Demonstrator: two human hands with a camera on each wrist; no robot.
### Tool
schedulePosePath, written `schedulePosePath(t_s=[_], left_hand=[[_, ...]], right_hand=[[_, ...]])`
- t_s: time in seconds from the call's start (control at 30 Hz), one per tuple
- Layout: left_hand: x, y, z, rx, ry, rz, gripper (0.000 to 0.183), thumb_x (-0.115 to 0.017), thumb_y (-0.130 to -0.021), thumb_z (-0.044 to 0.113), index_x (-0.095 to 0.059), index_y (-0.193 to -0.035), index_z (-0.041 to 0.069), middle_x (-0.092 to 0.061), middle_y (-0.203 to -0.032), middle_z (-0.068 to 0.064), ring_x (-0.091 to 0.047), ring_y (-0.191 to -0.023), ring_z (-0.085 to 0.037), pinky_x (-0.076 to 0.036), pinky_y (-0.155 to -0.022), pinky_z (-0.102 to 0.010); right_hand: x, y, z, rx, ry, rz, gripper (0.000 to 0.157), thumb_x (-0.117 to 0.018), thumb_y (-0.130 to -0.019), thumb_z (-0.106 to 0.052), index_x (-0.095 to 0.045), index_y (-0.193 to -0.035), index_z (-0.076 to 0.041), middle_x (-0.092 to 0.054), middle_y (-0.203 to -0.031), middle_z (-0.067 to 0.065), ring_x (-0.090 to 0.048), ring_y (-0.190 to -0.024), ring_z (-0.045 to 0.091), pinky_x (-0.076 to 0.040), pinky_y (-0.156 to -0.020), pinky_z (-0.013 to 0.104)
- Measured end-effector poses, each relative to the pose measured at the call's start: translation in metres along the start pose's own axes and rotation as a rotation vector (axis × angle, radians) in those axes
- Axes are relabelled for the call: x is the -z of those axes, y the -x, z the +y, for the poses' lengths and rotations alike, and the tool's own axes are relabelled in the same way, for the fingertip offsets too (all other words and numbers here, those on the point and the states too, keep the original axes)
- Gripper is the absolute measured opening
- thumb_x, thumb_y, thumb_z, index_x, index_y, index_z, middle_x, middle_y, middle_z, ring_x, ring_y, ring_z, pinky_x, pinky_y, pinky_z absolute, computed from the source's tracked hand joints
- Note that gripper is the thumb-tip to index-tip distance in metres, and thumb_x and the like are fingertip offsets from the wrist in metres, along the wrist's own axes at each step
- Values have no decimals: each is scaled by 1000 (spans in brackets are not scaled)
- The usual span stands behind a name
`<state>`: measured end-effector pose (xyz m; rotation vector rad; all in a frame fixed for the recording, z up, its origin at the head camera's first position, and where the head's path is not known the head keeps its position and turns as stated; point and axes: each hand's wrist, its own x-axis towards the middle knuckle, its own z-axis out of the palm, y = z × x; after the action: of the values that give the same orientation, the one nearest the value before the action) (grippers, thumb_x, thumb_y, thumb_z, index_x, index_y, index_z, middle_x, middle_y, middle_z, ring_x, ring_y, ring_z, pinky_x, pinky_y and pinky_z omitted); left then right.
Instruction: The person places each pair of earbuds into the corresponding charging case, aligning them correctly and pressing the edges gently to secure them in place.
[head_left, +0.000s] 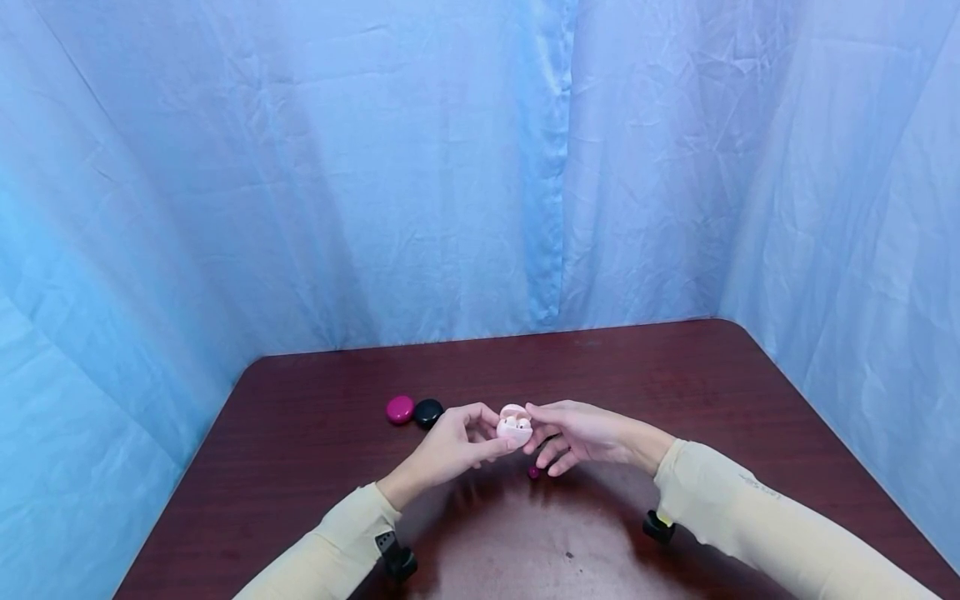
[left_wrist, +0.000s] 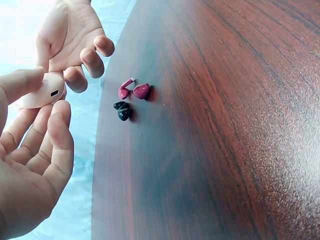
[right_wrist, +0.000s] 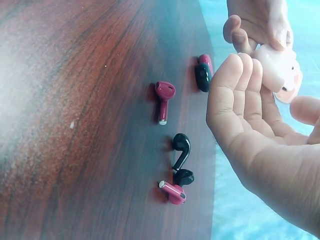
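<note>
My left hand [head_left: 453,442] grips a pale pink earbud charging case [head_left: 514,429] between thumb and fingers, above the table. Its lid stands up, and light-coloured earbuds [head_left: 522,423] sit inside. In the left wrist view the back of the case [left_wrist: 42,95] shows a small dark slot. Beside the case is my right hand [head_left: 588,433], fingers loosely bent and fingertips right at its edge. Beneath the hands lie magenta earbuds [right_wrist: 164,91] and black earbuds [right_wrist: 181,142], several in all; in the head view one magenta earbud [head_left: 533,472] shows below the right fingers.
A round magenta case [head_left: 400,409] and a round black case [head_left: 428,413] stand side by side left of the hands, the black one partly behind the left hand. The dark wooden table [head_left: 315,467] has light blue curtains [head_left: 450,167] around it.
</note>
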<state>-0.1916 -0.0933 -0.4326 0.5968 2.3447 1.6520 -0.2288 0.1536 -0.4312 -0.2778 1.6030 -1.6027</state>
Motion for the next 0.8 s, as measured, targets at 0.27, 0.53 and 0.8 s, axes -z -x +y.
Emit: schedulePosePath(t_s=[0.27, 0.53, 0.8], left_hand=[[1, 0, -1, -4, -13, -7, 28, -80, -90, 27, -66, -105, 8, -67, -88, -4, -66, -71, -31, -56, -58, -30], [1, 1, -1, 4, -7, 6, 27, -79, -90, 25, -66, -106, 8, -67, -89, -4, -66, -72, -31, -56, -58, -33], [0, 0, -3, 13, -8, 21, 23, -78, -91, 17, -66, -105, 4, -67, -87, -5, -67, -74, -39, -56, -57, -34]], right_hand=[[1, 1, 2, 13, 2, -5, 40, -49, -107, -41, -61, -117, -5, -68, -99, 10, -68, -78, 20, -59, -68, 34], [0, 3, -1, 21, 21, -22, 40, -50, -107, -41, -61, -118, -4, -68, -99, 8, -67, -78, 19, -58, -69, 33], [1, 6, 0, 43, 19, -61, 35, -55, -105, -34, -58, -123, -5, -68, -101, 11, -67, -81, 20, -58, -71, 35]])
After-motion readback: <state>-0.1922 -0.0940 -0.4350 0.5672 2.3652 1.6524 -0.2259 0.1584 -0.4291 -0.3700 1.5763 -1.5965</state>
